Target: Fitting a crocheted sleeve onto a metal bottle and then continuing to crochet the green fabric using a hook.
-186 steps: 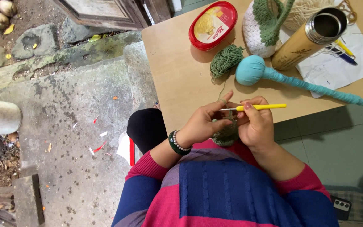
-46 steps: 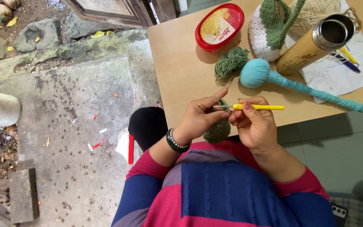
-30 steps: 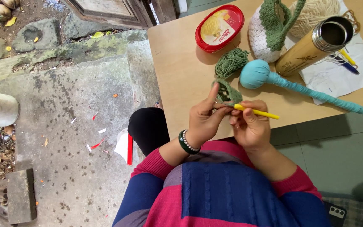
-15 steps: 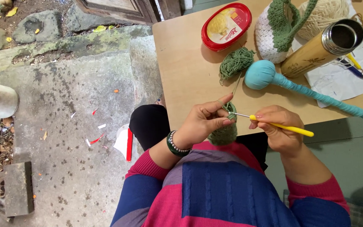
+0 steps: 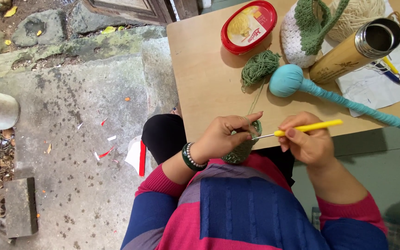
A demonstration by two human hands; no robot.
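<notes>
From the head camera, the right hand (image 5: 309, 146) has come back in from the right since half a second ago, when it had swung out with the crochet hook (image 5: 302, 130) pulled away; the metal tip now sits again at the edge of the green crochet piece (image 5: 242, 147). That looks like one stitch drawn through and the hook returning for another. The right hand is closed around the hook's yellow handle. The left hand (image 5: 225, 136) pinches the green piece between thumb and fingers, forefinger stretched out, holding it just off the near edge of the table (image 5: 204, 78), over the lap.

A strand runs from the piece up to the green yarn ball (image 5: 260, 67) on the table. Beside that lie a teal yarn-wrapped stick (image 5: 329, 92), a red oval tub (image 5: 248, 25), a white and green knitted thing (image 5: 304, 34) and a bamboo flask (image 5: 355, 51) on paper. All sit well apart from the hands; nothing blocks the strand
</notes>
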